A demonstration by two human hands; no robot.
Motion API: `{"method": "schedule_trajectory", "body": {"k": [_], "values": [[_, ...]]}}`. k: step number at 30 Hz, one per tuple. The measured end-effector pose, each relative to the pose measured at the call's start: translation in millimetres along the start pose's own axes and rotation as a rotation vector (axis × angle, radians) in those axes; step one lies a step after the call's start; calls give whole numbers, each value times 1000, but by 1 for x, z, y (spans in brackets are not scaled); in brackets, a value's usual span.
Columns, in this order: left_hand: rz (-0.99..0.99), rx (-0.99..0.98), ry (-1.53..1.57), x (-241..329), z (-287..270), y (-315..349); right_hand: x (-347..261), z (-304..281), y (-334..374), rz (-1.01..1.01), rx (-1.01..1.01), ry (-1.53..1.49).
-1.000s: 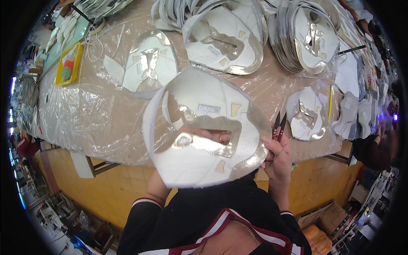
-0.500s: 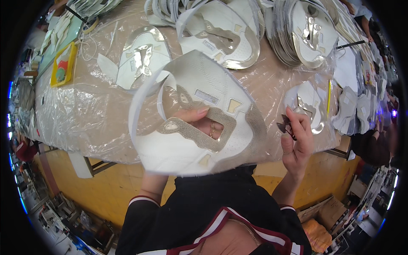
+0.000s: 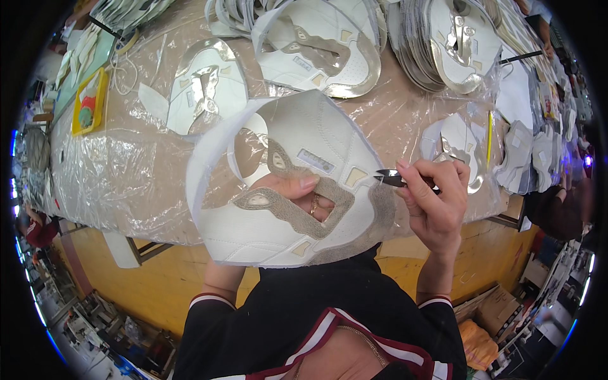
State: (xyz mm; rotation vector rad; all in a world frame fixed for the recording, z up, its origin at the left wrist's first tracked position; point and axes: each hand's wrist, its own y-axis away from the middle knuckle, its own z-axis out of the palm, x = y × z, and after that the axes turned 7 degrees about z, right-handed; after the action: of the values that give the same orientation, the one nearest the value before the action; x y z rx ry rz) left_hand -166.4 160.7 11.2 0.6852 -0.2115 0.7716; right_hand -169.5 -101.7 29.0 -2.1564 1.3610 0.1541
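A white shoe upper [image 3: 253, 237] with beige-grey trim is held up over the near side of the table. My left hand [image 3: 291, 189] grips it from underneath, the thumb coming through the opening in its middle. The rest of that hand is mostly hidden behind the upper. In my right hand [image 3: 437, 202] is a pair of dark thread snips [image 3: 389, 178], pinched between thumb and fingers. The blades point left, and their tips are at the upper's right edge, beside a small cream patch; whether they touch it I cannot tell.
Plastic sheeting [image 3: 120, 183] covers the table. Beyond the held piece lie a flat upper [image 3: 215, 88] and a pile of uppers [image 3: 354, 69]; a taller stack [image 3: 437, 57] stands far right. A yellow tray [image 3: 82, 120] sits left, a yellow pen [image 3: 490, 140] right.
My right hand has moved left, bringing the snips to the upper's edge and turning their blades leftward. The upper has tilted and dropped slightly in my left hand.
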Motion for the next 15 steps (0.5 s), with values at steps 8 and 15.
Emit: {"method": "schedule_trajectory", "body": {"k": [8, 15], "values": [[2, 49, -93, -4, -11, -10, 0, 2, 6, 58, 30, -18], [22, 57, -66, -10, -18, -11, 8, 4, 12, 93, 44, -135]]}}
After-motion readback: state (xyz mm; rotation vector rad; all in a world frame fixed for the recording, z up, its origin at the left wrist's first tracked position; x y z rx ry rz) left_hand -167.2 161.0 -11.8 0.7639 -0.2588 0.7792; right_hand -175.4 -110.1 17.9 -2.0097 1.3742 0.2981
